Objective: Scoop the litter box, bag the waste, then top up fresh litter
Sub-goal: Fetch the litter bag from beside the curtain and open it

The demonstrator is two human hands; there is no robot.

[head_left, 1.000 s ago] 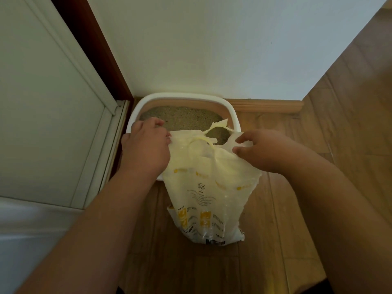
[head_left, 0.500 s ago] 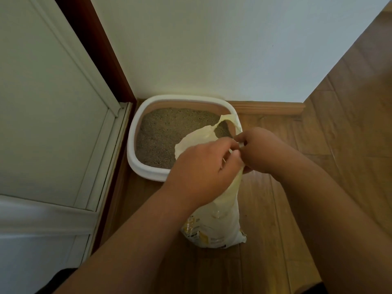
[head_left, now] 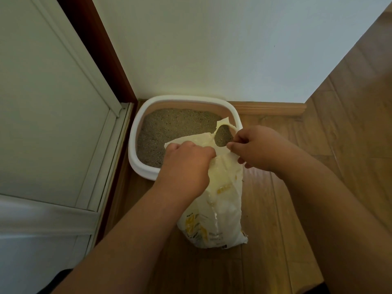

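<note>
A white-rimmed litter box (head_left: 135,132) sits on the floor in the corner, filled with grey-brown litter (head_left: 174,128). In front of it stands a white litter bag (head_left: 222,213) with yellow print, its top bunched together. My left hand (head_left: 186,166) grips the gathered top of the bag from the left. My right hand (head_left: 254,147) pinches the bag's torn handle loop at the upper right. The bag's mouth is hidden under my hands.
A white wall (head_left: 212,49) backs the box, with a wooden skirting board (head_left: 271,108) along it. A white door panel (head_left: 42,102) with a dark red frame stands at the left. Wooden floorboards (head_left: 350,124) stretch to the right and toward me.
A second ago both hands held the bag's mouth spread wide. They came together and bunched the top. The hands have since drawn slightly apart, each holding part of the top.
</note>
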